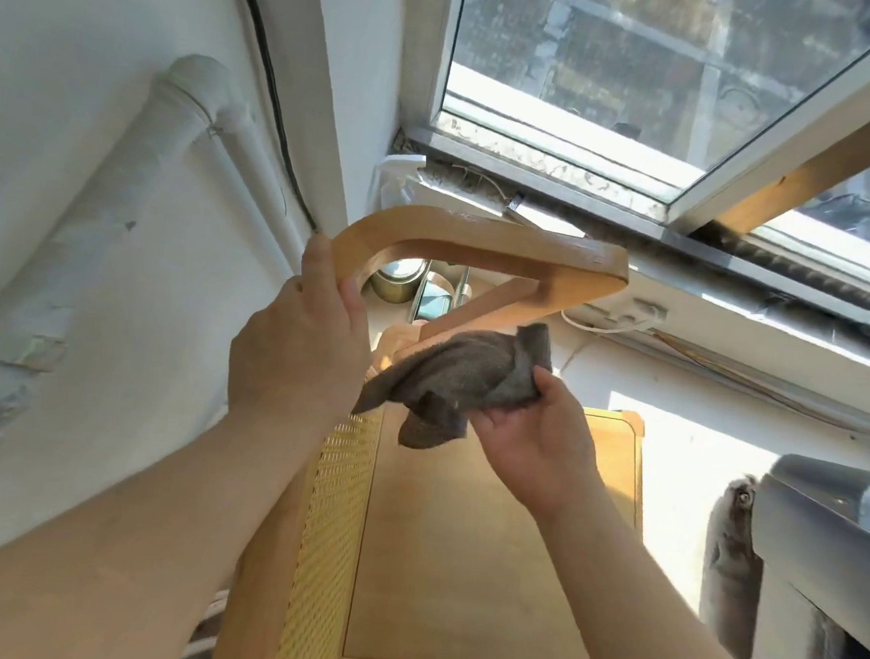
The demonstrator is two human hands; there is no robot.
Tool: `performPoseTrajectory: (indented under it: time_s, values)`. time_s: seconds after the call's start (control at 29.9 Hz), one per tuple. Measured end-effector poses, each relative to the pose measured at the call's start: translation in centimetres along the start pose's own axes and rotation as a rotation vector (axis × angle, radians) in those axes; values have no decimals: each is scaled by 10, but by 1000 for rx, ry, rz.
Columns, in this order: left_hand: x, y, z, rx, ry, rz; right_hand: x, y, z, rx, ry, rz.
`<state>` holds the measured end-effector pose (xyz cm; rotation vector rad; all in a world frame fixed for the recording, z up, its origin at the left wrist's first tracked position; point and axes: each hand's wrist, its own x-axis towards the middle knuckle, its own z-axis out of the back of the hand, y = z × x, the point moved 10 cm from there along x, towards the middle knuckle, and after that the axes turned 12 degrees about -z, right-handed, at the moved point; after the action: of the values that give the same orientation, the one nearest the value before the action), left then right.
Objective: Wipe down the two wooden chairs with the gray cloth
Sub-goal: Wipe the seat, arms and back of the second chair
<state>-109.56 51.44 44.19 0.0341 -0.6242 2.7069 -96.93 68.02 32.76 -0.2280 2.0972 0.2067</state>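
against the white wall at far left a lagged pipe (180,121) runs down, no part of the job. just right of it the left hand (297,350) grips the bent wooden arm of the chair (480,245), its fingers (318,264) curled round the curve and the thumb on the near face. that curve looks the sound place to hold, being stiff, smooth wood and likely not heavy. the cane panel (331,528) below the wrist probably gives under pressure, so wipe it lightly. the gray cloth (460,382) is soft, limp and bunched, and lies against the slanting rail under the arm. the right hand (533,439) pinches it between thumb and curled fingers above the flat seat (485,538). a second chair cannot be made out. no brand, label or writing can be read, not even by the window (647,61).
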Motion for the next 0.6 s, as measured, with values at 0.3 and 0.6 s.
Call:
performPoseTrajectory:
  time_s: [0.3,0.6]
  values:
    - [0,-3,4,-23,0,-1,-22,55,-40,203,283,237]
    - [1,-5,-2,-42,63,56,13,75,-24,-744,-361,661]
